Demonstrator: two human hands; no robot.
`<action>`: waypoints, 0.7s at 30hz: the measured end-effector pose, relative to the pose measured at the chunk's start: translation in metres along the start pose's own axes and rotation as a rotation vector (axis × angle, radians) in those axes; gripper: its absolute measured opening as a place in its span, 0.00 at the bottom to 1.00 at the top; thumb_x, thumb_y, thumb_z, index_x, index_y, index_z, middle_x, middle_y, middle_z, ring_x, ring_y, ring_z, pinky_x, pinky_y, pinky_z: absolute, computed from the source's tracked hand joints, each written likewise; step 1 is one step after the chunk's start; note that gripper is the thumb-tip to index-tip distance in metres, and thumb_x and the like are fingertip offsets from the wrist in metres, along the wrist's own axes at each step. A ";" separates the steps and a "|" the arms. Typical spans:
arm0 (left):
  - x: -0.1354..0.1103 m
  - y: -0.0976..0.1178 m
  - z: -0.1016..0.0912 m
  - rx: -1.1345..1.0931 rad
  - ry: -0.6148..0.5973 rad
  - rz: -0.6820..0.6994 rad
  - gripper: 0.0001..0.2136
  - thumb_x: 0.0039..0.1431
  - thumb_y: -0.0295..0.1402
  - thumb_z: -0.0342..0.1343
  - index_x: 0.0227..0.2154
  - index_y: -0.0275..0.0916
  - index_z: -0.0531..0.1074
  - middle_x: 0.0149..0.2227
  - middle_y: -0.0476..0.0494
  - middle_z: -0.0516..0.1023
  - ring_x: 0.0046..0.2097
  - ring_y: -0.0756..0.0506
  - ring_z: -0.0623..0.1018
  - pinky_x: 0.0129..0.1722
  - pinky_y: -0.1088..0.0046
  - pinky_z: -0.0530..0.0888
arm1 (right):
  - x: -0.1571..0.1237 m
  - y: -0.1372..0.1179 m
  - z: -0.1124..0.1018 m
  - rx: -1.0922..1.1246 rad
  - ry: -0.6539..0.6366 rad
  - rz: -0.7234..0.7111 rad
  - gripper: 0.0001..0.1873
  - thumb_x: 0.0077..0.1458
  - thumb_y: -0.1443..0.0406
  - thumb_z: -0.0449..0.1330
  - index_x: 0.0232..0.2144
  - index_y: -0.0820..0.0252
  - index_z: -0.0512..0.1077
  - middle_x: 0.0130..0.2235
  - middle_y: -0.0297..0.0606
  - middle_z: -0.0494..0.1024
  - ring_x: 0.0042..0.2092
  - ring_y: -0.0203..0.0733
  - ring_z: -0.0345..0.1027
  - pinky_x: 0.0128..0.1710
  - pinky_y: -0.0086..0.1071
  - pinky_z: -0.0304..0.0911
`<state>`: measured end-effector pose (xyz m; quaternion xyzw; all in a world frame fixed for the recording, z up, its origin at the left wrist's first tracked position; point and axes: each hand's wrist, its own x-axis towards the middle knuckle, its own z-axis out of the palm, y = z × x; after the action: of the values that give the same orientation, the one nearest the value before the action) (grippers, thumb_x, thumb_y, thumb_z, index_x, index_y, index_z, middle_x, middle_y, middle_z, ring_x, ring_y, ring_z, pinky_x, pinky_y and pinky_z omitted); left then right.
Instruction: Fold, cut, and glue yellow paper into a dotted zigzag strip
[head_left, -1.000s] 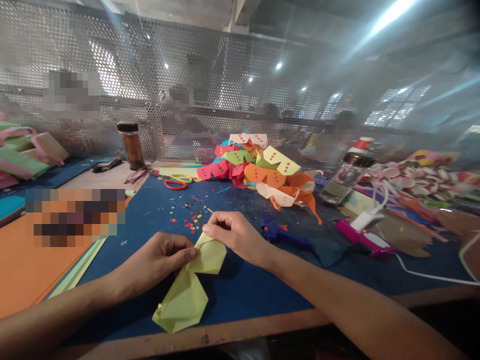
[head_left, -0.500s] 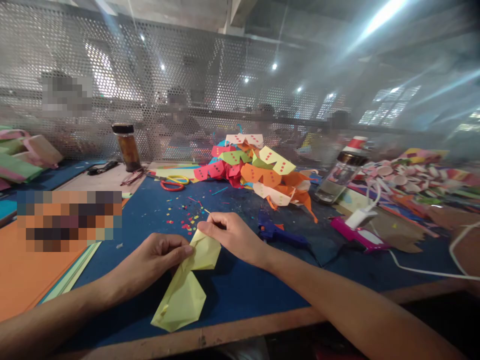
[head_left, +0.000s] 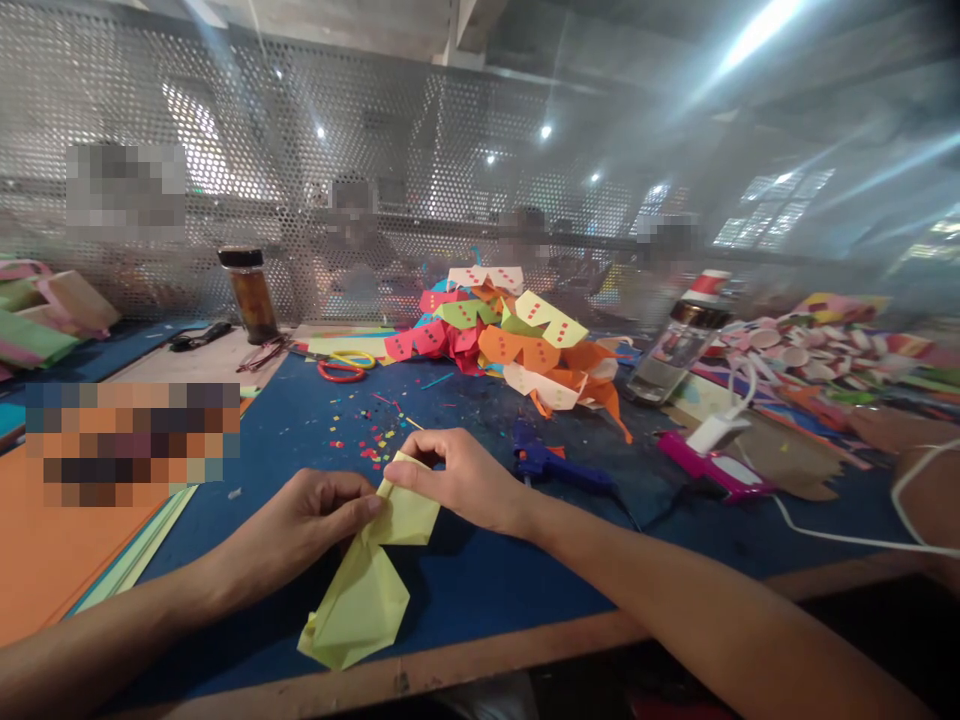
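A folded piece of yellow paper [head_left: 364, 607], notched in the middle, is held over the blue tabletop near its front edge. My left hand [head_left: 319, 513] pinches its left side near the notch, thumb on top. At the upper end my right hand [head_left: 450, 475] grips the paper between thumb and bent fingers. The lower half hangs free toward the table edge, with a small yellow fold at its corner. Just beyond my hands lie tiny coloured paper bits [head_left: 371, 440]. A blue glue gun [head_left: 559, 465] rests right of my right hand.
Folded paper masks [head_left: 525, 345] are heaped at the back. Scissors [head_left: 345, 366] and a dark-capped jar [head_left: 251, 297] stand left of them. Orange paper sheets [head_left: 97, 545] lie at left. At right are a clear bottle [head_left: 675, 350], a pink power strip [head_left: 716, 468] and its white cable.
The right hand's thumb and fingers have shifted slightly down and left along the paper's upper end. The small fold at the lower corner now sticks out more. The left hand keeps its hold.
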<state>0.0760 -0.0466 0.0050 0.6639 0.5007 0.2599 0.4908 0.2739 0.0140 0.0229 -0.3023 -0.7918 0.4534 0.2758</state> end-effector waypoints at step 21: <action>-0.001 0.002 0.001 0.009 -0.008 -0.030 0.21 0.58 0.52 0.50 0.23 0.38 0.63 0.21 0.55 0.58 0.23 0.53 0.56 0.20 0.78 0.53 | -0.002 -0.003 0.001 0.074 -0.024 0.025 0.15 0.54 0.57 0.64 0.24 0.62 0.70 0.25 0.28 0.66 0.29 0.32 0.58 0.28 0.27 0.52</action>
<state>0.0769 -0.0479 0.0064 0.6597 0.5097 0.2477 0.4935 0.2737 0.0108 0.0250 -0.2966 -0.7739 0.4891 0.2716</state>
